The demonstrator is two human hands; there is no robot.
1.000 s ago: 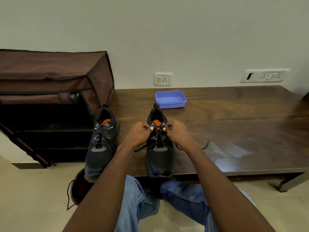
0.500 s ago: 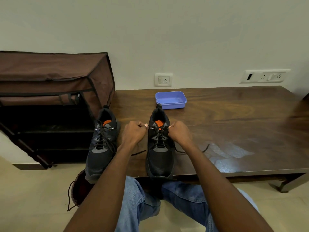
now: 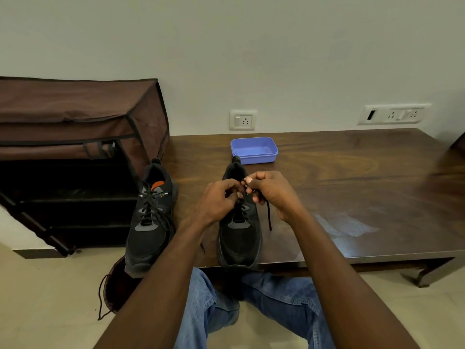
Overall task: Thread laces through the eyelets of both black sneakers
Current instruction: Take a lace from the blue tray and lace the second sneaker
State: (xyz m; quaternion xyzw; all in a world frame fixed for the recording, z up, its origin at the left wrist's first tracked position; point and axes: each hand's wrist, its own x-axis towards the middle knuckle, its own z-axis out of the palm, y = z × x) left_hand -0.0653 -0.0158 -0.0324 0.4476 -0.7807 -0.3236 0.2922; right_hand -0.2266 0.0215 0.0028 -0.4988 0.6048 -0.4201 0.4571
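Observation:
Two black sneakers stand on a dark wooden table (image 3: 352, 172), toes toward me. The left sneaker (image 3: 151, 220) is laced, with an orange tongue tab, and sits at the table's left edge. The right sneaker (image 3: 239, 238) lies under my hands. My left hand (image 3: 219, 200) and my right hand (image 3: 271, 190) meet above its tongue, each pinching the black lace (image 3: 268, 215). One lace end hangs down from my right hand beside the shoe. The upper eyelets are hidden by my fingers.
A blue plastic tray (image 3: 254, 149) sits behind the right sneaker near the wall. A brown fabric shoe rack (image 3: 75, 137) stands to the left of the table. A dark drawstring bag (image 3: 118, 285) lies on the floor below the left sneaker.
My hands were apart at the sides of the right sneaker, pulling the lace outward. They have now come together over the tongue, and the right lace end has lifted off the table.

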